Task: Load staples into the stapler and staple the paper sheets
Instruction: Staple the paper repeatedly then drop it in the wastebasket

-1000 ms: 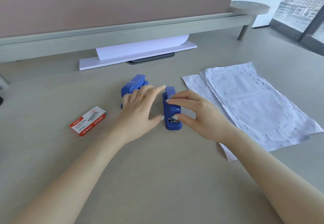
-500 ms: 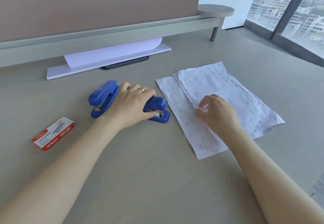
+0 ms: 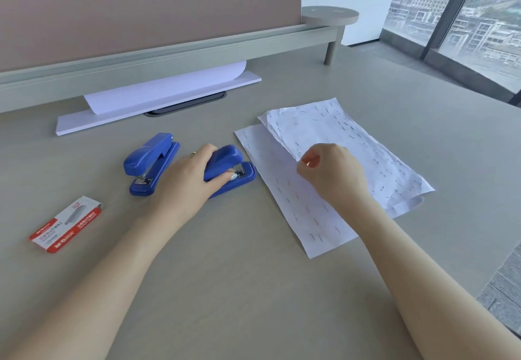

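Two blue staplers lie on the grey desk. My left hand (image 3: pixel 187 182) grips the right stapler (image 3: pixel 229 165), fingers over its top and thumb near its metal mouth, which points toward the paper. The other blue stapler (image 3: pixel 149 159) rests untouched just left of that hand. White paper sheets (image 3: pixel 324 131), crumpled and covered with many staples, lie to the right. My right hand (image 3: pixel 331 175) pinches the left edge of the top sheet and holds it slightly raised. A red and white staple box (image 3: pixel 66 224) sits at the near left.
A white stack of paper (image 3: pixel 158 103) with a curled sheet on it lies at the back under a grey shelf rail (image 3: pixel 169 55). A partition wall stands behind. The desk's right edge (image 3: pixel 496 272) runs beside a large window.
My left hand closed over the right stapler and turned it toward the paper. My right hand left the stapler, moved onto the sheets and pinched the top sheet's edge. The view shifted right.
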Tool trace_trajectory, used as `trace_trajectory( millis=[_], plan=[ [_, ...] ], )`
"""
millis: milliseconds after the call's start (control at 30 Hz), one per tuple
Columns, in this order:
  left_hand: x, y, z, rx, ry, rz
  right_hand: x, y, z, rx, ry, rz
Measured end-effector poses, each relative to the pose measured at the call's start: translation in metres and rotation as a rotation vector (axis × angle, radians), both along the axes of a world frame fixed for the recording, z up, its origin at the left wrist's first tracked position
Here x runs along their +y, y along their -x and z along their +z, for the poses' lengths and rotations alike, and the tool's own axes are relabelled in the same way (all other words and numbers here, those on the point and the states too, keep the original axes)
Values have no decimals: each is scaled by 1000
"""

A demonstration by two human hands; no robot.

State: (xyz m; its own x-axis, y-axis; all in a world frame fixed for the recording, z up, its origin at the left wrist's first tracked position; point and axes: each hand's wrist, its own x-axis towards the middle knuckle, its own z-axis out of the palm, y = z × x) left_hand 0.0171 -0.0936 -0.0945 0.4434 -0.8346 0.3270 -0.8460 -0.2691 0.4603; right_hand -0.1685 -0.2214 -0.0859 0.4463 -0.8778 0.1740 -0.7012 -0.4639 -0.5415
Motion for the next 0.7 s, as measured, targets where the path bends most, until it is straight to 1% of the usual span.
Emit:
trace_trajectory(
  millis=[67, 133, 167, 233, 300, 400, 567, 667, 700],
  plan=[
    [-4, 3, 3, 29, 20, 56, 5, -3, 3, -100, -90, 34],
    [-8, 5, 5, -32, -10, 64, 14, -7, 5, -130, -142, 79],
    [-10, 4, 4, -90, -42, 52, 19, -10, 5, -97, -139, 100],
    [-12, 2, 1, -183, -89, 40, 31, -18, 0, 37, -86, 141],
    [-11, -1, -1, -252, -90, 44, 40, -26, -4, 135, -23, 176],
    [-9, -2, -2, -319, -73, 44, 47, -30, -7, 156, 28, 204],
    [-12, -2, -7, -291, -52, 52, 58, -29, -8, 139, 66, 268],
    [-12, -3, -3, -149, -18, 89, 65, -26, -10, 129, 71, 311],
    [-12, -4, -3, -153, 28, 67, 66, -26, -11, 130, 73, 318]
  ],
)
